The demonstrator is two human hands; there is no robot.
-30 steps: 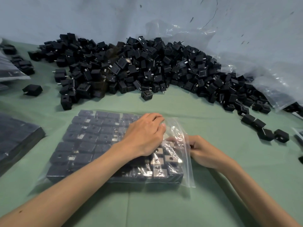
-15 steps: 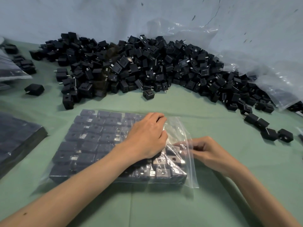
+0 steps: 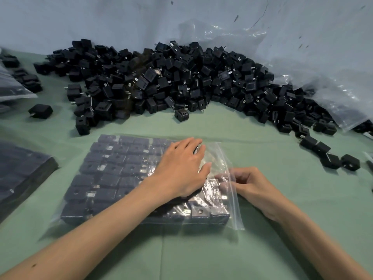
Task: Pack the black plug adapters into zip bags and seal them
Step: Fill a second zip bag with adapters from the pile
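Pulled the right hand (image 3: 254, 186) back a little from under the left hand (image 3: 181, 168) since a second ago — now pinching the open edge of the zip bag (image 3: 235, 207) between thumb and fingers. Pressing down on the bag's top with the left hand, fingers flat and a little spread, arm hiding part of it. Behind, on the green table (image 3: 201, 253), a big pile of black plug adapters (image 3: 181, 81) beside a clear plastic sheet (image 3: 333, 93). Inside the zip bag, near the table's front edge — rows of adapters (image 3: 107, 178). More packed bags (image 3: 20, 174) at left.
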